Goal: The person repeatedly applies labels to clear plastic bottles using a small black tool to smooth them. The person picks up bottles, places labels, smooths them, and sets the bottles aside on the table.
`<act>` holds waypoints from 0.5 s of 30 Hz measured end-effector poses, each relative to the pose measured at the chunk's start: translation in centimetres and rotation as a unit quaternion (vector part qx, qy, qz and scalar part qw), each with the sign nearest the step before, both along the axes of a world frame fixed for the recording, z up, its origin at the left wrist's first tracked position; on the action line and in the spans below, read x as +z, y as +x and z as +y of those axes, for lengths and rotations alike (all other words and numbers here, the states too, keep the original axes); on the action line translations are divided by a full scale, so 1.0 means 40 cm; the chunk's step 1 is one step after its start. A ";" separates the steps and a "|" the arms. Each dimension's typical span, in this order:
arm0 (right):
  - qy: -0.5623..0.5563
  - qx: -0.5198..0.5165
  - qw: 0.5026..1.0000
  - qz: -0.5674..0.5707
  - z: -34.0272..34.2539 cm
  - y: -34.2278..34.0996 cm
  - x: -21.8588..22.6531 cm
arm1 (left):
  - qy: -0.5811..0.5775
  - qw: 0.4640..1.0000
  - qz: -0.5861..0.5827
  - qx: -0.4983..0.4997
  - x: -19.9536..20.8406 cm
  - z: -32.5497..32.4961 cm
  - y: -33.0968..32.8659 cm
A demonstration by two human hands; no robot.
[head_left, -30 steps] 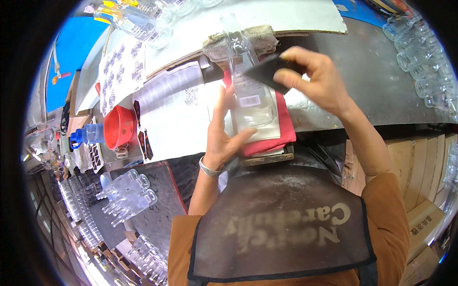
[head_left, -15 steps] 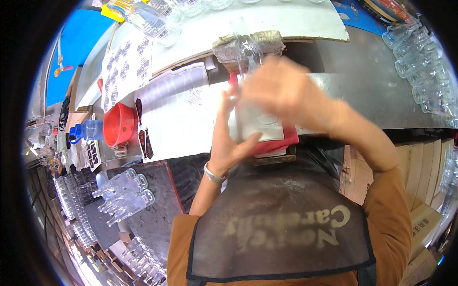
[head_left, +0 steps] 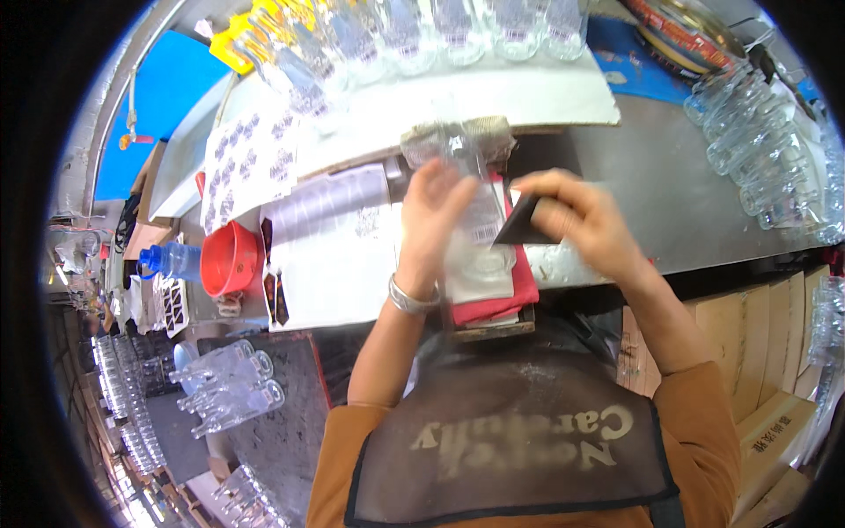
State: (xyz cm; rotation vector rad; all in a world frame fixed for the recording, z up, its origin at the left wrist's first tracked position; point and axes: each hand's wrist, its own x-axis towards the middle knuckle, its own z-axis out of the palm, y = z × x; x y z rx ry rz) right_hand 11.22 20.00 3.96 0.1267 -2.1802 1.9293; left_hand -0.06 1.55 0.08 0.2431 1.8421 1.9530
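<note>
One printed bottle (head_left: 483, 214) looks transparent, left hand's (head_left: 429, 227) grip unclear, right hand (head_left: 588, 222) pinching scraper (head_left: 524, 222).

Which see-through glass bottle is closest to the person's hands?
The clear glass bottle over the folded red cloth, between the left hand and right hand. The other clear bottles sit in groups, farther away.

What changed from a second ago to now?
Left hand moved from beside the base of the clear, label-printed bottle up toward its neck; blur hides whether it touches. Right hand crossed over the bottle midway, and is now at its right side, nearer the base than at first. The head view shifted too. Unchanged: right hand's grip on the flat black tool, bottle lying above the red cloth.
</note>
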 end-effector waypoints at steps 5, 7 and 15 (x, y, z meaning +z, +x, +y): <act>0.036 -0.061 0.997 -0.018 0.075 -0.092 0.077 | 0.013 0.986 0.158 -0.044 0.018 0.008 0.086; 0.096 -0.031 0.994 -0.049 0.059 -0.078 0.127 | -0.009 0.974 0.210 -0.081 0.032 0.006 0.117; 0.251 -0.163 0.949 0.098 0.163 -0.081 0.268 | -0.032 0.963 0.246 -0.104 0.033 -0.049 0.120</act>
